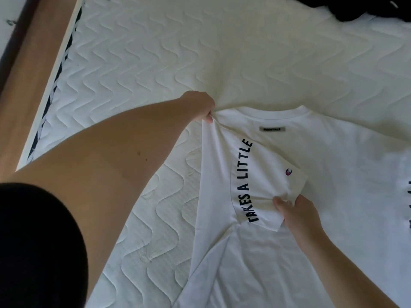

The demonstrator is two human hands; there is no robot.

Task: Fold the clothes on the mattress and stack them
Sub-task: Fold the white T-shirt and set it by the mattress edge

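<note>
A white T-shirt (322,174) lies spread on the quilted white mattress (155,63), collar toward the far side, with a grey neck label and black lettering "TAKES A LITTLE" along a folded-over left part. My left hand (200,105) pinches the shirt at its left shoulder, near the collar. My right hand (295,210) grips the edge of the folded-over sleeve, lower down, thumb on top of the cloth. A small red and blue logo sits on that sleeve.
Dark clothing (355,10) lies bunched at the far right corner of the mattress. A wooden bed frame (29,63) runs along the mattress's left side. More black print shows at the right edge of the view.
</note>
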